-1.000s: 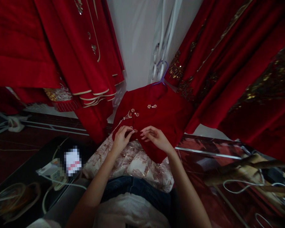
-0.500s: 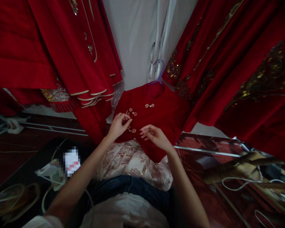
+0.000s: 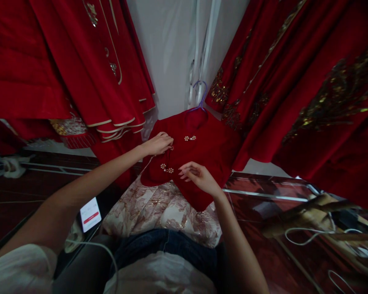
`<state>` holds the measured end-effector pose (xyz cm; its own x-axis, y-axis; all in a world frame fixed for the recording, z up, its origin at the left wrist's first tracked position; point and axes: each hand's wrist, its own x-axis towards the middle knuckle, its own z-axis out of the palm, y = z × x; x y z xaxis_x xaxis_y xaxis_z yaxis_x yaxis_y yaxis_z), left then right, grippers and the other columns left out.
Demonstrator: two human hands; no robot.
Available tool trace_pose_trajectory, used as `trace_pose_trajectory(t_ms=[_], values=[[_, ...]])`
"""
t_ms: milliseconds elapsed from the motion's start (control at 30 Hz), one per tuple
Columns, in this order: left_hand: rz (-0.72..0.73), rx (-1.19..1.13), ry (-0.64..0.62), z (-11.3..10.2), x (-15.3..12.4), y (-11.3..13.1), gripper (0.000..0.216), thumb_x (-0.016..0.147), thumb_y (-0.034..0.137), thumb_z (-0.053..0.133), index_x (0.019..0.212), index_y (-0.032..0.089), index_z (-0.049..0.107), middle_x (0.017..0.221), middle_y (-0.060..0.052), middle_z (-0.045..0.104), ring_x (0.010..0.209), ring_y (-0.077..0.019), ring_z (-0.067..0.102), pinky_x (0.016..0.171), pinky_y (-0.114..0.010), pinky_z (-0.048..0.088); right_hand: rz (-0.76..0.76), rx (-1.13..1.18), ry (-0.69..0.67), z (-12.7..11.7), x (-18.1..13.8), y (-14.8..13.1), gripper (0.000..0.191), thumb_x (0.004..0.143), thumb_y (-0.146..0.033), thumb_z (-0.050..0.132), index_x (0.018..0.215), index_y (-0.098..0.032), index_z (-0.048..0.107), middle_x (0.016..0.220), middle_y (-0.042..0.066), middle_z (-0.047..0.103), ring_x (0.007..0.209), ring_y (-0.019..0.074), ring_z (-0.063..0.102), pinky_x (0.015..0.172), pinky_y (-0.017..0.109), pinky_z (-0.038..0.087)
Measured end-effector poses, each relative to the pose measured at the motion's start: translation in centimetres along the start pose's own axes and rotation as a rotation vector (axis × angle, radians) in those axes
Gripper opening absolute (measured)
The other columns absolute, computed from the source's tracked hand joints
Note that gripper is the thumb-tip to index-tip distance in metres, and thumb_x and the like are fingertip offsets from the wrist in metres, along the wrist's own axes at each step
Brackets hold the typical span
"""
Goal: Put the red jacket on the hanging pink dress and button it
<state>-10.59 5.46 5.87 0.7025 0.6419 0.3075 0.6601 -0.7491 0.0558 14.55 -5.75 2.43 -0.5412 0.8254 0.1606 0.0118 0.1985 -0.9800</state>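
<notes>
A red jacket (image 3: 214, 151) on a purple hanger (image 3: 201, 100) lies in front of me, its lower part over the patterned fabric across my lap. Beaded flower clasps run down its front: an upper clasp (image 3: 190, 139) and a lower clasp (image 3: 167, 168). My left hand (image 3: 161, 143) is closed on the jacket's left front, beside the middle clasp (image 3: 171, 148), which it mostly covers. What lies under those fingertips is hidden. Just right of the lower clasp, my right hand (image 3: 198, 175) hovers over the jacket, empty, its fingers bent and apart.
Red garments with gold trim (image 3: 79, 73) hang at left, and sequined red garments (image 3: 294, 94) hang at right. Pale patterned fabric (image 3: 159, 204) covers my lap. A lit phone (image 3: 90, 214) lies at lower left. Cluttered items with a white cable (image 3: 306, 241) sit at lower right.
My left hand has moved up and slightly right, from beside the lower clasps to the middle one, uncovering the lower clasp. My right hand stays nearly in place.
</notes>
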Motion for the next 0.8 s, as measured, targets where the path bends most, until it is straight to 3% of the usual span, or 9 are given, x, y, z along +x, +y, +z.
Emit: trace_pose_trajectory(t_ms=[167, 333, 567, 700, 800], values=[[0.056, 0.026, 0.019, -0.4, 1.6, 0.0, 0.012, 0.085, 0.028, 0.057, 0.091, 0.02, 0.065, 0.087, -0.008, 0.06, 0.091, -0.0228, 0.051, 0.092, -0.035, 0.032, 0.005, 0.01, -0.004, -0.1, 0.0, 0.0, 0.023, 0.085, -0.037, 0.059, 0.099, -0.018, 0.061, 0.09, 0.005, 0.067, 0.08, 0.013, 0.066, 0.069, 0.027, 0.055], [-0.033, 0.13, 0.18, -0.2, 4.7, 2.9, 0.03, 0.094, 0.037, 0.042, 0.111, 0.021, 0.061, 0.105, -0.009, 0.056, 0.097, -0.0227, 0.049, 0.086, -0.036, 0.035, 0.017, 0.017, -0.012, -0.1, 0.1, 0.0, 0.023, 0.085, -0.038, 0.059, 0.099, -0.019, 0.061, 0.09, 0.005, 0.067, 0.08, 0.0132, 0.066, 0.07, 0.028, 0.054], [-0.072, 0.16, 0.229, 1.2, 7.9, 4.7, 0.021, 0.092, 0.032, 0.048, 0.095, 0.018, 0.063, 0.099, -0.008, 0.06, 0.098, -0.0231, 0.05, 0.087, -0.039, 0.033, 0.017, 0.007, -0.01, -0.3, 0.0, -0.2, 0.021, 0.085, -0.037, 0.059, 0.098, -0.02, 0.061, 0.089, 0.004, 0.067, 0.081, 0.0139, 0.066, 0.071, 0.029, 0.053], [0.034, 0.152, 0.244, 0.8, 8.0, 4.1, 0.016, 0.092, 0.029, 0.049, 0.092, 0.018, 0.06, 0.092, -0.005, 0.063, 0.092, -0.0186, 0.054, 0.096, -0.038, 0.033, 0.016, -0.012, -0.029, -0.2, -0.2, -0.3, 0.022, 0.086, -0.038, 0.058, 0.099, -0.021, 0.061, 0.091, 0.004, 0.067, 0.084, 0.0151, 0.066, 0.074, 0.031, 0.054], [0.147, 0.261, 0.216, 0.7, 8.1, 3.7, 0.021, 0.095, 0.024, 0.041, 0.093, 0.019, 0.061, 0.083, -0.003, 0.064, 0.085, -0.0156, 0.057, 0.107, -0.04, 0.026, -0.037, -0.097, 0.015, -0.4, 0.2, -0.2, 0.023, 0.085, -0.039, 0.059, 0.099, -0.021, 0.062, 0.101, 0.006, 0.067, 0.096, 0.017, 0.063, 0.086, 0.035, 0.052]])
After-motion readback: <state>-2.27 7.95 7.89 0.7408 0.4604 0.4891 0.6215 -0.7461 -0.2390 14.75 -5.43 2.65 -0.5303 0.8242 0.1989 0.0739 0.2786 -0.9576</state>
